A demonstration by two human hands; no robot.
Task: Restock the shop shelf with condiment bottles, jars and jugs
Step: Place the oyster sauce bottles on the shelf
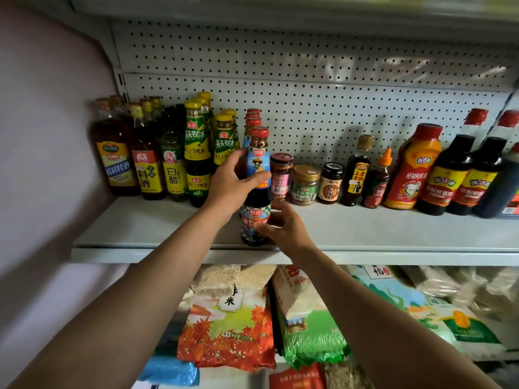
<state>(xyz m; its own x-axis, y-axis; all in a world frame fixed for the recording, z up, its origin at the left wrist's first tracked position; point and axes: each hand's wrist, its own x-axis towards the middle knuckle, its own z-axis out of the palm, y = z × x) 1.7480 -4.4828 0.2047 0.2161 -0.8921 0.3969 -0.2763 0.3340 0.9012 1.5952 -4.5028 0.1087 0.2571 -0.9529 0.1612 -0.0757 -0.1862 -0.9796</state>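
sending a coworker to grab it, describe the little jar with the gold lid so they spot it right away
Start at the grey shelf with the pegboard back. Right of the red-capped bottle that both hands hold stand three short jars in a row. The gold-lidded jar is the middle one, the only one with a green label; its neighbours have dark lids.

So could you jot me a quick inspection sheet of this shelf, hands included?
Surface: grey shelf, front strip bare.
Job's things: red-capped sauce bottle at the shelf's front, matching bottles behind it.
Clutter: three small jars right of it; rice bags below.
Grips: left hand holds the bottle's upper label; right hand pinches its base.
Cables: nothing seen.
Surroundings: pegboard back panel, wall at left.
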